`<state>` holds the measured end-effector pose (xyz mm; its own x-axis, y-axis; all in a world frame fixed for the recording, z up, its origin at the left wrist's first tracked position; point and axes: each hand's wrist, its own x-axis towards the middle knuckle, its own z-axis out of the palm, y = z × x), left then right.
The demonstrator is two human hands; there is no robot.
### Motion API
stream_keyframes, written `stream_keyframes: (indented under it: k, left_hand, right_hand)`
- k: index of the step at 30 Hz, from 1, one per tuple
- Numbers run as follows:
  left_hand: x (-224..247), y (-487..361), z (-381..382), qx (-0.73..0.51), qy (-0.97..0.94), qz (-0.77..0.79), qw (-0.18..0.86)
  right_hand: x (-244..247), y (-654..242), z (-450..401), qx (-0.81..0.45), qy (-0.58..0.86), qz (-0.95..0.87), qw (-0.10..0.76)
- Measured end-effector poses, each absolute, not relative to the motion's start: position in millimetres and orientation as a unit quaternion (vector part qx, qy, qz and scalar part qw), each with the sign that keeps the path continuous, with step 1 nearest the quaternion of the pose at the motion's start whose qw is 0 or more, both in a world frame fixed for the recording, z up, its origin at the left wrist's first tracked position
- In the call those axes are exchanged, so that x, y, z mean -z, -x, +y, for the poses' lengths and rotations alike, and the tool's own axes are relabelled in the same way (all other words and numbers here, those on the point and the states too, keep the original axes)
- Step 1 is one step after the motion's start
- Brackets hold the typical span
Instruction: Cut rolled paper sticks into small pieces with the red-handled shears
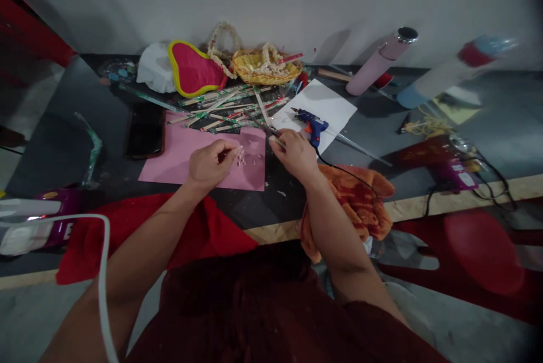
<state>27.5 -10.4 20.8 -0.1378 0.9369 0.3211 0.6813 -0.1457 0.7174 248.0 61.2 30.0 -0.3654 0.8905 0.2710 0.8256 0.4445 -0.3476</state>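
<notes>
My left hand (213, 164) is closed in a pinch over the pink paper (201, 151); whatever sits between the fingertips is too small to name. Several tiny pale pieces (241, 159) lie scattered on the paper just right of those fingertips. My right hand (296, 152) is wrapped round a slim metal tool (263, 124) that points away to the upper left, its kind unclear. Beyond it spreads a pile of thin wooden sticks in printed wrappers (224, 107). A blue hot glue gun (313, 124) rests on white paper (335, 108) beside my right hand.
A dark phone (145, 130) lies left of the paper. Along the wall stand a wicker basket (267, 72), a pink-and-yellow padded shape (197, 68) and a pink flask (377, 66). An orange cloth (360, 196) and a red cloth (203, 233) hang over the front edge.
</notes>
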Motion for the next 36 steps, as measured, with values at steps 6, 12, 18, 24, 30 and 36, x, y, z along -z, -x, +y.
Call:
stream_keyframes:
  k: [6, 12, 18, 24, 30, 36]
  left_hand:
    - [-20.4, -27.5, -8.7, -0.465, -0.62, 0.601, 0.195]
    - [-27.4, -27.3, -9.5, -0.508, -0.584, 0.598, 0.209]
    - [-31.1, -28.6, -11.2, -0.509, -0.585, 0.594, 0.212]
    - [-32.0, -29.8, -11.1, -0.538, -0.554, 0.589, 0.238]
    - [-37.5, -22.9, -5.8, -0.636, -0.448, 0.555, 0.294]
    - [-39.1, -17.9, -1.5, -0.671, -0.417, 0.54, 0.293]
  right_hand:
    - [-40.9, -257.7, 65.6, -0.315, 0.469, -0.688, 0.455]
    - [-43.3, -256.0, 61.4, -0.477, 0.374, -0.587, 0.538]
    - [-45.7, -272.1, 66.6, -0.31, 0.376, -0.636, 0.598]
    - [-47.3, -266.7, 60.2, -0.089, 0.432, -0.813, 0.38]
    - [-43.4, -241.5, 42.3, -0.042, 0.397, -0.898, 0.187]
    - [-42.0, -233.9, 35.6, -0.066, 0.379, -0.911, 0.152]
